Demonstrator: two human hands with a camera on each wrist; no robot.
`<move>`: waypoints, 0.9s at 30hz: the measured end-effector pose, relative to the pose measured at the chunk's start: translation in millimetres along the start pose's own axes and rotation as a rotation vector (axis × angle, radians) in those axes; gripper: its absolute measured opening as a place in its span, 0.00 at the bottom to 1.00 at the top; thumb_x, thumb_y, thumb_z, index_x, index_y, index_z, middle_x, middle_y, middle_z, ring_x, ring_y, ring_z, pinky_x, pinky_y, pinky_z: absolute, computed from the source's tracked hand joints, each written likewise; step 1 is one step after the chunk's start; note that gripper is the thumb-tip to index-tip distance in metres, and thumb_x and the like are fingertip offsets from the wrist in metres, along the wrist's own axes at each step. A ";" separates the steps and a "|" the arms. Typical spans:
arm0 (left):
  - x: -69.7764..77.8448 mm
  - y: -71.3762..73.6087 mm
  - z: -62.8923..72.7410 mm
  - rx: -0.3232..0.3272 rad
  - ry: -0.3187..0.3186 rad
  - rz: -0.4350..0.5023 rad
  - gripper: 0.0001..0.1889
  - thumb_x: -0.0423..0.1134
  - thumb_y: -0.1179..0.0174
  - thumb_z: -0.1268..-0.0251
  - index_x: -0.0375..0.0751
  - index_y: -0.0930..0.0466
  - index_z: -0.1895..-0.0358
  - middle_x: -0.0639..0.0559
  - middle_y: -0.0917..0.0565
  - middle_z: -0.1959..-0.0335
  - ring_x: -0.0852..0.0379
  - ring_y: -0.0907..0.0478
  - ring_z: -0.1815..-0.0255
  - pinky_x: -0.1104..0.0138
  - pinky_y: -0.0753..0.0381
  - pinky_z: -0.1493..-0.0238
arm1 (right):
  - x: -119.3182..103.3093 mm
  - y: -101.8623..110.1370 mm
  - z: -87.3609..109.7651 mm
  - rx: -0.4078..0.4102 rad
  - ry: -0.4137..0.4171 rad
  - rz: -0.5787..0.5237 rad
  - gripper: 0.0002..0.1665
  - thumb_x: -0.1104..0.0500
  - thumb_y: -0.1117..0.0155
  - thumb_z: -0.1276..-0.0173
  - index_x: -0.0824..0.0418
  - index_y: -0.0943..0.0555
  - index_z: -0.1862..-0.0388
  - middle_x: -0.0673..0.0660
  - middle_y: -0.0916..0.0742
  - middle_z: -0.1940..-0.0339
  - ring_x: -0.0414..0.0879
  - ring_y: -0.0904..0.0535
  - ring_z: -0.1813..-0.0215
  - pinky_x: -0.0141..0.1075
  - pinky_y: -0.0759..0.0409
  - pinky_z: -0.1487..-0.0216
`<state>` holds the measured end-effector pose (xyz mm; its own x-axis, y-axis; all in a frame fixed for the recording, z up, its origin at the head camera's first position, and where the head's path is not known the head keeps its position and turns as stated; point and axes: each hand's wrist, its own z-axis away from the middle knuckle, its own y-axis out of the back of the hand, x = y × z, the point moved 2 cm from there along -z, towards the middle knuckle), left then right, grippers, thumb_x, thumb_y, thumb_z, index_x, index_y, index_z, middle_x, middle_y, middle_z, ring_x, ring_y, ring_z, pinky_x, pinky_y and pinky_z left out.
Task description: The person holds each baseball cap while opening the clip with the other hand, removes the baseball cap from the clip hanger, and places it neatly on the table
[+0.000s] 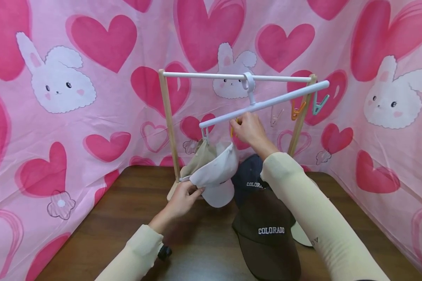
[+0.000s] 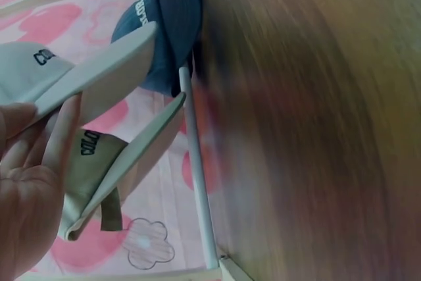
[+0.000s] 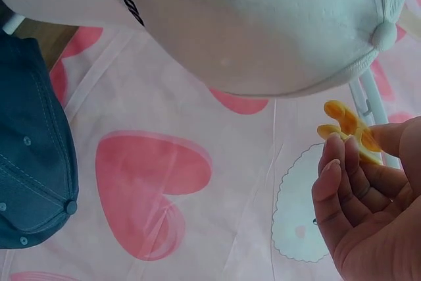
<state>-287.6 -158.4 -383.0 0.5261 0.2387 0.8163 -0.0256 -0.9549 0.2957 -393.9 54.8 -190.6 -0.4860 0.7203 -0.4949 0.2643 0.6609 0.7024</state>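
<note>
My left hand (image 1: 183, 197) pinches the edge of a white cap (image 1: 216, 169), thumb on one face and fingers on the other in the left wrist view. Behind it, a beige cap (image 1: 201, 158) hangs from a pale clip (image 1: 205, 134) at the low end of a tilted white hanger bar (image 1: 285, 96). Just under that bar, my right hand (image 1: 250, 128) pinches a yellow clip (image 3: 347, 123) between thumb and fingers. In the right wrist view the clip's jaws are apart from the white cap, close to its top button.
A navy cap (image 1: 247, 171) and a dark brown cap (image 1: 267, 218) lie on the wooden table (image 1: 109, 222) at right. The hanger hooks over the rack's white rail (image 1: 204, 75). Orange (image 1: 297, 111) and teal (image 1: 320, 104) clips hang at the bar's high end. A patterned cloth surrounds the table.
</note>
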 end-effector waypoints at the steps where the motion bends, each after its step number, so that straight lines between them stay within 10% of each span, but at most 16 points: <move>1: -0.2 1.3 0.7 -0.008 0.005 0.007 0.12 0.25 0.40 0.28 0.26 0.18 0.45 0.33 0.16 0.48 0.43 0.16 0.52 0.58 0.12 0.57 | -0.3 0.2 -0.1 0.001 0.004 0.002 0.28 0.50 0.41 0.23 0.62 0.21 0.83 0.53 0.29 0.87 0.47 0.32 0.84 0.34 0.38 0.83; 27: -14.5 19.8 23.0 -0.265 0.106 0.072 0.12 0.26 0.42 0.26 0.24 0.21 0.44 0.31 0.20 0.47 0.52 0.15 0.55 0.56 0.12 0.56 | 1.7 0.5 1.5 0.000 0.040 0.001 0.28 0.51 0.39 0.23 0.63 0.22 0.83 0.53 0.29 0.87 0.47 0.34 0.83 0.34 0.40 0.83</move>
<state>-276.2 -184.9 -400.4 0.4237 0.2023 0.8829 -0.2881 -0.8941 0.3430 -393.4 56.7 -191.8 -0.5188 0.7120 -0.4732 0.2650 0.6602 0.7027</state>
